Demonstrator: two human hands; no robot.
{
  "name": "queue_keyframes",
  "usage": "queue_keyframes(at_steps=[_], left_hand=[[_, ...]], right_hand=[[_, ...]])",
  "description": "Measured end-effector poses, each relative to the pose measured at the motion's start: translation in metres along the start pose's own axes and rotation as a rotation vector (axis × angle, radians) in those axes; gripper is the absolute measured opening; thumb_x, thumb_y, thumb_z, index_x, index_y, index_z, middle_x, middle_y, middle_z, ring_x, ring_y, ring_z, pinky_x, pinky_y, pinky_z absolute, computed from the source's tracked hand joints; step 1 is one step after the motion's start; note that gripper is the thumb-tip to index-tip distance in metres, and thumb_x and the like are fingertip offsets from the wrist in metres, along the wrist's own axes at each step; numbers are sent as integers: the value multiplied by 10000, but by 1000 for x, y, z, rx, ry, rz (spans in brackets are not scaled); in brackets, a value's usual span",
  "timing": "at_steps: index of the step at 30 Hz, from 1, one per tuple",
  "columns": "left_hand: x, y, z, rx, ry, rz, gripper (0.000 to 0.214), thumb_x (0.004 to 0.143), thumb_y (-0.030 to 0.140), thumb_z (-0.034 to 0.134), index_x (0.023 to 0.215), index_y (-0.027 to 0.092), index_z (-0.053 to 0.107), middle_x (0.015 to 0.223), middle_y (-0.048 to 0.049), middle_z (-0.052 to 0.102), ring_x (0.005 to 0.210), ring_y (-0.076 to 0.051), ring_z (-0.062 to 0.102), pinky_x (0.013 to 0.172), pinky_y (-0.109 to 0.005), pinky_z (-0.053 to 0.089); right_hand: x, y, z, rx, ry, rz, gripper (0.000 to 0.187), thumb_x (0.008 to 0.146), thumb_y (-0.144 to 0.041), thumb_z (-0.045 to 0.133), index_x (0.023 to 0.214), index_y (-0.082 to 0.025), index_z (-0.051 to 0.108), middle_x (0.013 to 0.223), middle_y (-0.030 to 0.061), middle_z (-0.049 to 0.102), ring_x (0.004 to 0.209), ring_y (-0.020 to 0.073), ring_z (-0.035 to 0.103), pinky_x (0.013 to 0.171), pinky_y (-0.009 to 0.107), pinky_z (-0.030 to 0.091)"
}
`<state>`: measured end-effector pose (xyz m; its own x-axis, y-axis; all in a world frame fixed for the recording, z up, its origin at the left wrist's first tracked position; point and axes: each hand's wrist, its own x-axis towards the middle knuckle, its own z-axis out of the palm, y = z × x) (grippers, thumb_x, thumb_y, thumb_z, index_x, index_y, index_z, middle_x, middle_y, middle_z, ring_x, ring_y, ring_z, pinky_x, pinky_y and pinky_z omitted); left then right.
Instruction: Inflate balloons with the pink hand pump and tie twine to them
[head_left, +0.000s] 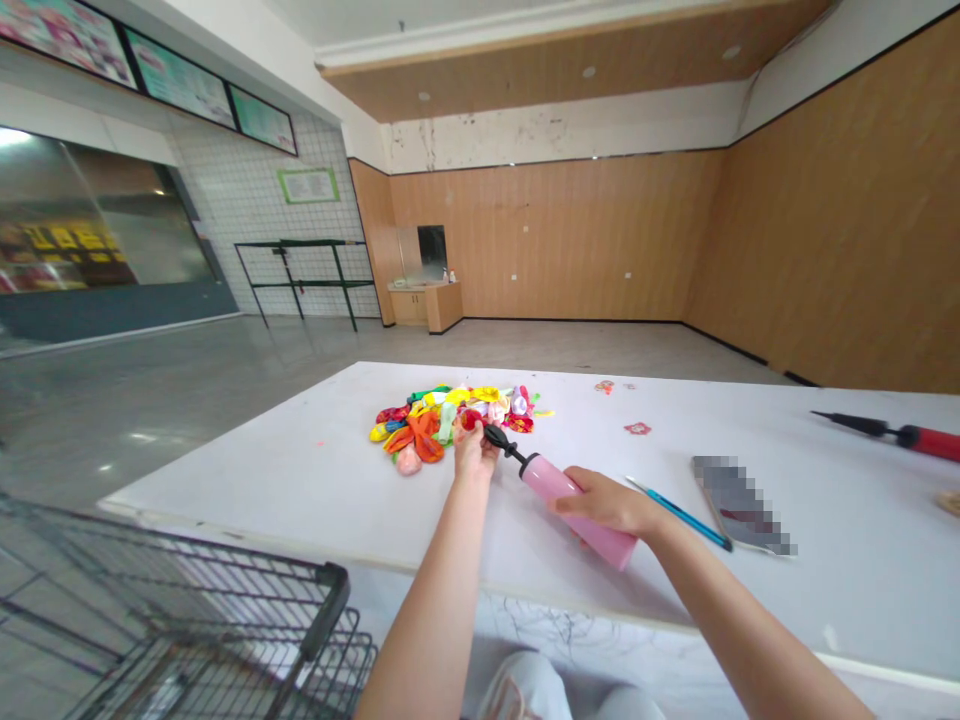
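My right hand (606, 502) is wrapped round a pink hand pump (577, 505) that lies slanted over the white table (315, 480), black nozzle pointing up-left. At that nozzle my left hand (474, 450) is closed, pinching a small red balloon (471, 419). Just beyond lies a heap of flat coloured balloons (442, 415).
A blue pen (679, 513) and a flat blurred object (742, 505) lie right of the pump. A red and black pump (904, 434) rests at the far right. A shopping cart (187, 620) stands at the lower left. Small red scraps (637, 428) dot the table.
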<state>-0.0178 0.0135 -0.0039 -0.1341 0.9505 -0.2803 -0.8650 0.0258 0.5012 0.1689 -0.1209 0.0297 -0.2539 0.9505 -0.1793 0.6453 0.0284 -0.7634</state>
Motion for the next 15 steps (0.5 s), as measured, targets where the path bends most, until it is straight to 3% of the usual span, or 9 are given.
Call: queue_keyframes(at_steps=[3, 7, 11, 15], left_hand=[[-1, 4, 2, -12, -4, 16, 149, 803, 44, 637, 832, 172, 568, 706, -18, 647, 614, -121, 655, 638, -233, 557], [-3, 3, 2, -19, -11, 12, 137, 838, 31, 577, 793, 160, 565, 680, -24, 641, 619, -123, 655, 640, -231, 560], [-3, -4, 0, -1, -33, -26, 140, 867, 48, 543, 753, 123, 571, 673, -48, 640, 607, -121, 648, 635, -220, 552], [-4, -12, -2, 5, -48, -69, 143, 871, 73, 550, 735, 111, 572, 686, -61, 646, 614, -132, 647, 642, -237, 554]], right_hand=[[-24, 2, -6, -189, 43, -32, 318, 786, -409, 595, 999, -173, 594, 1044, 108, 666, 881, 238, 609, 745, 314, 427], [-43, 11, -4, -206, 77, -8, 376, 803, -338, 549, 1150, -197, 573, 1103, 103, 661, 955, 247, 605, 799, 317, 409], [-33, 17, 4, -262, 126, -1, 424, 821, -418, 524, 1176, -190, 566, 1108, 125, 663, 1005, 269, 599, 802, 319, 394], [-11, 8, 12, -342, 163, 21, 419, 826, -436, 507, 1164, -192, 549, 1125, 129, 657, 996, 264, 610, 753, 304, 380]])
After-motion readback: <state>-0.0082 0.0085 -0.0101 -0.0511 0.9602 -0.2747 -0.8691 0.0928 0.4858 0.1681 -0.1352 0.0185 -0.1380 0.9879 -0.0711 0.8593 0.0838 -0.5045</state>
